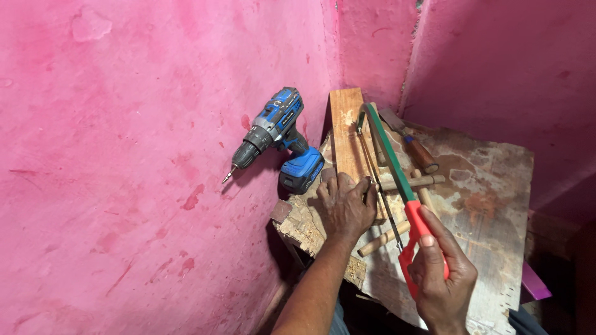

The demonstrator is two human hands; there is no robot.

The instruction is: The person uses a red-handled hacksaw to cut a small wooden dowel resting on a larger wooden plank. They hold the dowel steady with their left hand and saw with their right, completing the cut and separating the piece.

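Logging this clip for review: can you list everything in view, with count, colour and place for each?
Hacksaw: one, green frame with red handle, lying across the plank, handle held in the right hand.
Wooden plank: one, reddish brown, on the bench, running toward the corner.
Cordless drill: one, blue and grey, at the bench's left edge, bit pointing at the wall.
Chisel: one, brown wooden handle, behind the saw.
Wooden dowels: a few, pale brown, lying beside the plank.
Workbench: one, worn and stained, in the corner.
Walls: pink, scuffed, left and behind.
Left hand: pressing on the plank.
Right hand: gripping the saw handle.
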